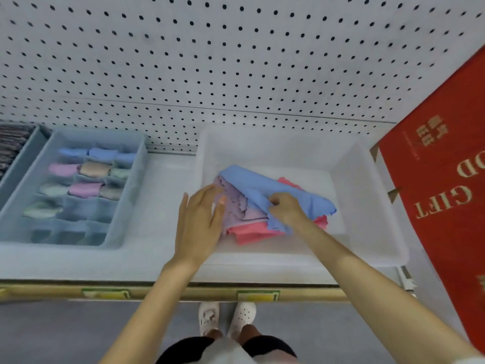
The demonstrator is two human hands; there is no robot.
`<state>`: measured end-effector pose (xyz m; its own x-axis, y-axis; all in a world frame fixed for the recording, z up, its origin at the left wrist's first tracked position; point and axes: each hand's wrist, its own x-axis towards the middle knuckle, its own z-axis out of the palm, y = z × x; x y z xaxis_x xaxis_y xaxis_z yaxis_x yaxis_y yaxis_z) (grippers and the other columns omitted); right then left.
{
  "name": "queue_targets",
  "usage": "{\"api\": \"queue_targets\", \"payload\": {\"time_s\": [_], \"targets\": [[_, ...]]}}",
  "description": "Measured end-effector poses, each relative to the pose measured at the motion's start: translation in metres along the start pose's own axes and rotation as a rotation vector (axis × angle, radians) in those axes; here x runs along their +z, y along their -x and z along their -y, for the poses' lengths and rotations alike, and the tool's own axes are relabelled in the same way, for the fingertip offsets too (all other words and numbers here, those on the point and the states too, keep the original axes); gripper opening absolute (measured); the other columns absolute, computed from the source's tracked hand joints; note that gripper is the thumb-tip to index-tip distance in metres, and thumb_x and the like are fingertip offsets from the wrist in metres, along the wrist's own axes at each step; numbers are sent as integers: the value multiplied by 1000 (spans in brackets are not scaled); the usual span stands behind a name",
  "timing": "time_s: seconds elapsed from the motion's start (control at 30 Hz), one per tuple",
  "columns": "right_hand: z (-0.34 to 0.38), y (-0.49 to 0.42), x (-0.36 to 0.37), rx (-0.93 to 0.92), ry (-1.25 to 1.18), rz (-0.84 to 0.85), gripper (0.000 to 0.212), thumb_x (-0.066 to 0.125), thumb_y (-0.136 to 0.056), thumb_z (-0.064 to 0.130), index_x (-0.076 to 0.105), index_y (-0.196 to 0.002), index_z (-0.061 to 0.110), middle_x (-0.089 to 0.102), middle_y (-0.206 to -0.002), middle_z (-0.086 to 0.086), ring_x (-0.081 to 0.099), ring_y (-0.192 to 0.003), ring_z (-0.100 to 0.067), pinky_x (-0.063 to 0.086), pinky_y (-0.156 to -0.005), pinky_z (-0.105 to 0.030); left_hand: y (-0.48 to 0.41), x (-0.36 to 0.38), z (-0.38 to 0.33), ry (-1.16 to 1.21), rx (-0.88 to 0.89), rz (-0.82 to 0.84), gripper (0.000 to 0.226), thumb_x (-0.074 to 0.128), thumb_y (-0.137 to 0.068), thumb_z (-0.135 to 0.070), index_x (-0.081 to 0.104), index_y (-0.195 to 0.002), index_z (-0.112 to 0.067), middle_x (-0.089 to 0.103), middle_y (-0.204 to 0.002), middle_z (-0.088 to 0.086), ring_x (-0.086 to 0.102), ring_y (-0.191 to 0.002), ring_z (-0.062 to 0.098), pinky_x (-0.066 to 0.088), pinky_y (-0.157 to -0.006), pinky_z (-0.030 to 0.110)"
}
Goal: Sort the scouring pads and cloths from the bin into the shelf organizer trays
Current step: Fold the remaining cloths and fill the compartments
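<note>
Head view.

**A:** How far along is the sorting?

**B:** About halfway, I judge. Well to the left of my left hand [199,219], the organizer tray [131,193] holds folded cloths in its far rows. The compartments nearest me look unfilled. Around both my hands is the bin [367,206], which sits on the shelf [162,179]. It holds a loose pile: a blue cloth [252,187] on top, with a lilac cloth [236,206] and a pink cloth [249,232] beneath. My right hand [284,208] pinches the blue cloth. My left hand lies flat against the lilac cloth with its fingers straight, grasping nothing.

**A:** Any writing?

**B:** Right of my right hand, a red box [446,179] reads "GIFT", turned away from me. It also shows "OD", cut off by the frame, and gold characters too blurred to read. Two yellow-green shelf labels [258,295] below my wrists are illegible.
</note>
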<state>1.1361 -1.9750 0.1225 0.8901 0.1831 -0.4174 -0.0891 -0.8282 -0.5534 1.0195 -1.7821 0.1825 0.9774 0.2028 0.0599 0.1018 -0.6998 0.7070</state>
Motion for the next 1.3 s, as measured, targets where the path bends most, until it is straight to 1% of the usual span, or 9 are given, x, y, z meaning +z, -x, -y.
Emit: {"api": "queue_targets", "payload": {"time_s": [0.17,0.3,0.4,0.57,0.7,0.9,0.97,1.17,1.3], "targets": [[23,31,-59,-166,-327,47,28,53,-94,4,48,-67,6,39,-65,-3,35,-62,-9,30,-59,-25,-18,-13,-26,212,112,31,41,44,-97,-5,51,-135,-17,49,-136,-8,45,-127,9,29,-114,30],[69,74,-118,-415,-370,144,20,53,-97,10,61,-80,4,47,-68,-3,40,-62,-5,32,-58,-17,-52,-25,-80,254,153,361,65,65,-91,-16,34,-146,-29,43,-140,-16,40,-129,3,34,-102,18],[89,96,-151,-405,-492,102,15,60,-93,16,64,-78,17,54,-61,1,43,-57,-7,34,-54,-19,-77,-36,-108,338,144,440,27,74,-83,-16,65,-108,-11,63,-87,-2,56,-77,9,41,-67,22],[76,117,-181,-438,-518,178,52,70,-62,31,55,-112,30,58,-87,-14,55,-73,-18,46,-62,-22,-85,-58,-137,525,104,307,39,68,-86,-8,44,-56,-9,35,-52,-5,31,-52,9,26,-49,20],[65,125,-160,-478,-395,77,79,84,-58,6,47,-121,35,64,-107,2,65,-96,-19,56,-77,-31,-87,-68,-154,526,105,197,44,68,-88,-22,34,-60,-16,26,-62,6,26,-60,16,21,-51,28],[77,116,-138,-453,-742,-240,7,65,-87,5,63,-81,9,60,-68,9,49,-59,-4,38,-56,-18,-85,-76,-168,485,158,134,57,63,-92,-31,22,-53,-22,17,-50,-7,17,-50,13,15,-52,30],[81,116,-143,-426,-844,-300,32,58,-93,15,59,-62,11,51,-61,2,42,-55,-8,32,-53,-22,-83,-82,-161,461,223,156,56,60,-93,-35,24,-54,-18,19,-53,-3,17,-51,14,14,-51,30],[105,115,-156,-540,-732,-260,42,52,-99,25,49,-80,-12,40,-72,-7,36,-68,-16,30,-58,-26,-76,-83,-152,521,61,412,34,61,-91,-43,64,-112,-16,70,-87,1,61,-75,12,51,-74,34],[118,118,-159,-577,-623,-219,36,54,-96,11,48,-65,-5,38,-62,-7,36,-58,-11,28,-50,-20,-71,-78,-167,600,8,363,29,65,-90,-34,70,-105,-9,73,-101,9,70,-92,20,55,-87,36]]}}
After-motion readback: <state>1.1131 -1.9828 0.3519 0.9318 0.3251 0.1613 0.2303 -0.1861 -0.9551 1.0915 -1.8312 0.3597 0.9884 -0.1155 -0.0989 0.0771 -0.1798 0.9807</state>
